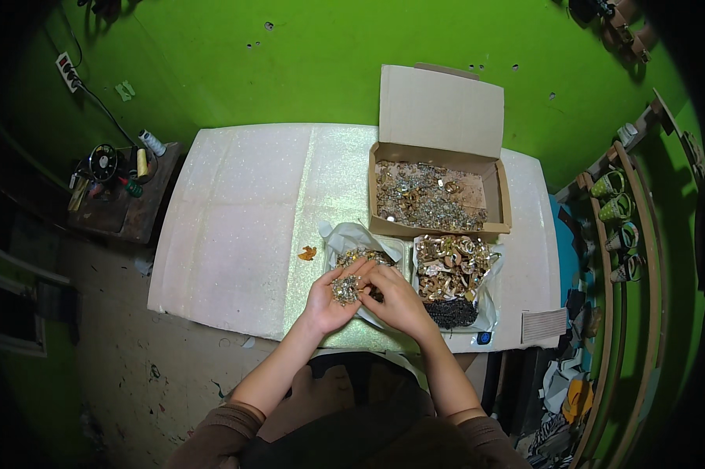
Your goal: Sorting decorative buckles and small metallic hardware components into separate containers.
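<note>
Green walls (313, 70) with a few chipped spots close in around a table (235, 234) spread with a pale, glittery cover, and from where I stand the person's two hands meet over its near edge. Palm up and loosely cupped, the left hand (327, 307) carries a heap of small glittering pieces (346, 291); the right hand (402, 302) bends in from the side, its fingertips at the edge of that heap, though whether they pinch a single piece I cannot tell. Just beyond the hands sits a paper-lined tray (341, 232) with more bits in it, and beside it another lined tray (489, 311) holds golden-brown ornaments (452, 262) and a black beaded clump (450, 314). Judging by how things lie, one palmful is being picked through, while plenty is left: loose sparkling pieces (427, 205) cover much of the floor of the open cardboard box (438, 230) behind. I see no finished item, so I would call the work well short of done. Much is hard to read: the hands hide the near part of the first tray, the right fingers curl out of sight, single pieces blur into glints, and the wall shelves (618, 227) bend away into the dark rim.
</note>
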Available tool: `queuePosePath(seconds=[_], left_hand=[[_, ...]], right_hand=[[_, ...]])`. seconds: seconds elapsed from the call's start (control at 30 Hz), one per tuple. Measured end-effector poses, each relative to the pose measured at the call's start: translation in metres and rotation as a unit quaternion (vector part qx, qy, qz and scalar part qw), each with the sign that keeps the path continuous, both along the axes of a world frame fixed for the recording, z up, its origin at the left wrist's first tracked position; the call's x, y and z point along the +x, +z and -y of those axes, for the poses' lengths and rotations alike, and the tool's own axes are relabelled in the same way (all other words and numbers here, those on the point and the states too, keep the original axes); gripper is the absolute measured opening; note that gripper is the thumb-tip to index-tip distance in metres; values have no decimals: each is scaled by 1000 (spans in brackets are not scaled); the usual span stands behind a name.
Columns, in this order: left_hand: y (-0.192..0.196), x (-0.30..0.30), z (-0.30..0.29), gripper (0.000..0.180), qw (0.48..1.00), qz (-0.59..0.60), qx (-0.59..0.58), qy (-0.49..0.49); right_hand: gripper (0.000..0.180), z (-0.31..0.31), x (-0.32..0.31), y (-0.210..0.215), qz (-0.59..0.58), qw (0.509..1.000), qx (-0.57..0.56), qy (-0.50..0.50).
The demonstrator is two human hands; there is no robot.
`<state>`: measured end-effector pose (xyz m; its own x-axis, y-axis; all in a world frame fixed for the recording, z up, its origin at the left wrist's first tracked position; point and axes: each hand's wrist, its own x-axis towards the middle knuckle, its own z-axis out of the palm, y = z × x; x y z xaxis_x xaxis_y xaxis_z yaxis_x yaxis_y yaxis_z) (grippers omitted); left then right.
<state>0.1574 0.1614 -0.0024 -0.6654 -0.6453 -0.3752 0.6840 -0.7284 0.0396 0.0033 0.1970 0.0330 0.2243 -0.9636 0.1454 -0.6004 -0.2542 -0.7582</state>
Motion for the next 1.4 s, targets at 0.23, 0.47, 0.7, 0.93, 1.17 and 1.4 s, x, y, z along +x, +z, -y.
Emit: queuePosePath(seconds=[0.23,0.47,0.7,0.93,1.17,1.4], left_hand=[[-4,1,-1,48,1000,-8,-14,-6],[-7,2,-2,48,999,-20,-28,-3],[1,1,-1,48,1000,-19,0,4],[-17,6,-3,47,993,-101,-53,-12],[-3,8,1,45,997,-67,37,29],[-2,9,1,44,997,-64,17,42]], right_hand=[[18,1,0,1,22,999,2,25],[15,0,4,2,24,999,-9,20],[14,0,-4,-15,407,878,252,-22],[23,-2,-8,-9,486,816,309,-41],[22,-1,-21,-2,432,862,255,-69],[22,-2,-20,1,432,864,251,-69]])
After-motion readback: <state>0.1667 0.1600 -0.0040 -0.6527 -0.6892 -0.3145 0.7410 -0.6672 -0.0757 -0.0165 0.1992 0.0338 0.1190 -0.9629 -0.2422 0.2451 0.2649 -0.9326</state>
